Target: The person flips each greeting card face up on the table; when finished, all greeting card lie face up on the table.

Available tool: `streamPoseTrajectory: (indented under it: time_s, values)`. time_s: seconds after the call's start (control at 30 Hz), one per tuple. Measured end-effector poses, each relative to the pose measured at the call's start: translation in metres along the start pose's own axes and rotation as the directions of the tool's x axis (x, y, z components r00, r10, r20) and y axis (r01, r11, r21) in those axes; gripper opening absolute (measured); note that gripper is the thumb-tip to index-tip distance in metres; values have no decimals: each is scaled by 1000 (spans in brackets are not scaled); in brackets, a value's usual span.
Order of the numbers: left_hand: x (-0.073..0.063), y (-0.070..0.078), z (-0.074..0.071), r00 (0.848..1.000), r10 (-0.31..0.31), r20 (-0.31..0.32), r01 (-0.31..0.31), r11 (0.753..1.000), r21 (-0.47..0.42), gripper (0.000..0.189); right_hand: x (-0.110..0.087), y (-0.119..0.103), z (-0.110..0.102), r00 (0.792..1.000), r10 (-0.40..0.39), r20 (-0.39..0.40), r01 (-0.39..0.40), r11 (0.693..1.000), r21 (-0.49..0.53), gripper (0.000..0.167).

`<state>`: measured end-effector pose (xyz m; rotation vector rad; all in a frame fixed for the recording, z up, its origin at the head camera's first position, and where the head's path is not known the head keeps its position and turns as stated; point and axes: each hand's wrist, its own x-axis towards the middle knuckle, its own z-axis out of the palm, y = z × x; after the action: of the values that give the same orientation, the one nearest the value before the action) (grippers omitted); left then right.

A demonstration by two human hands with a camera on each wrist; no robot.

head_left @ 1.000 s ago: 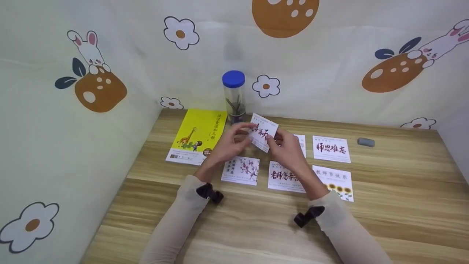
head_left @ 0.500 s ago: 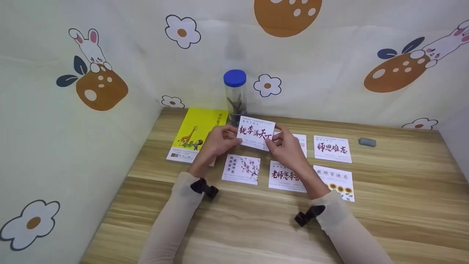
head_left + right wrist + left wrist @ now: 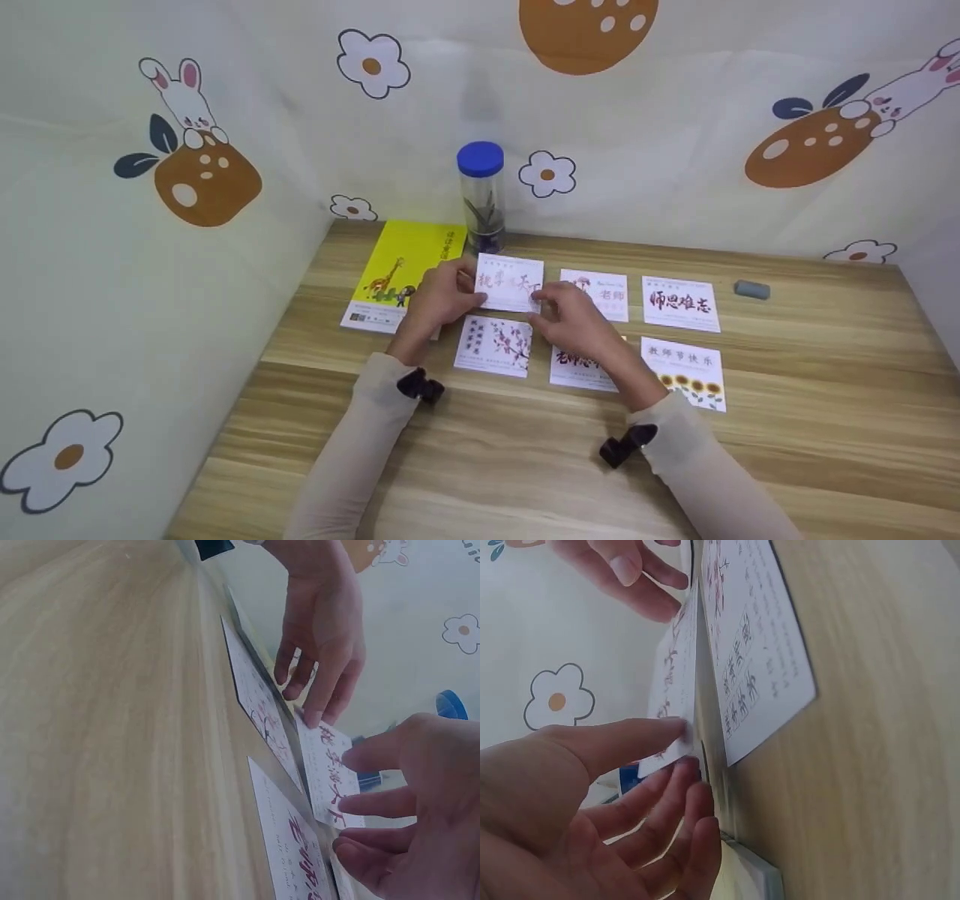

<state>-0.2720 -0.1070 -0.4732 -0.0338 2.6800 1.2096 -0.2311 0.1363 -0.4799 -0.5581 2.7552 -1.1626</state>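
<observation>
In the head view, my left hand pinches the left edge of a white square card with red lettering. The left wrist view shows my thumb on the front of that card and the fingers behind it. It sits low over the table, just behind a blossom card. My right hand is at the card's right edge, its fingertips spread at the lower right corner, not closed round it. Under the right hand lies a partly covered card with dark red lettering.
A card with a small picture, a red-lettered card and a sunflower card lie to the right. Beyond is a grey eraser-like block. A yellow book and blue-lidded clear jar stand at the back left.
The card was turned level between both hands, then brought down and left toward the table behind the blossom card. The right hand's fingers have loosened from its right edge.
</observation>
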Motion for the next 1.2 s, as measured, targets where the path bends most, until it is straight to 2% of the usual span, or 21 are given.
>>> streamPoseTrajectory:
  time_s: [0.07, 0.2, 0.3, 0.4, 0.67, 0.87, 1.2]
  values:
    - [0, 1, 0, 1000, -2, 6, 2, 1000, 16, 36, 0, 0, 1, 1000, -12, 25, 12, 1000, -23, 42]
    - [1, 2, -1, 999, 33, 14, -34, 998, 60, 56, -1, 1, 3, 998, -5, 56, 9, 998, -65, 41]
    - [1, 3, -1, 1000, 25, 18, -27, 994, 103, 72, -2, 1, 4, 997, 13, 73, -7, 996, -84, 43]
    - [0, 3, -1, 1000, 11, 22, -13, 991, 133, 78, -2, 1, 4, 996, 21, 84, -13, 996, -92, 44]
    - [-1, 2, 1, 998, 5, 56, -12, 993, 117, 56, -3, -1, 5, 995, 13, 99, -1, 992, -122, 51]
    - [-1, 0, 3, 997, 4, 71, -11, 995, 100, 51, -5, -2, 6, 994, 12, 112, 6, 988, -155, 56]
    - [-1, -2, 4, 994, 82, 73, -93, 979, 179, 44, -7, -5, 5, 993, -2, 118, 23, 983, -180, 57]
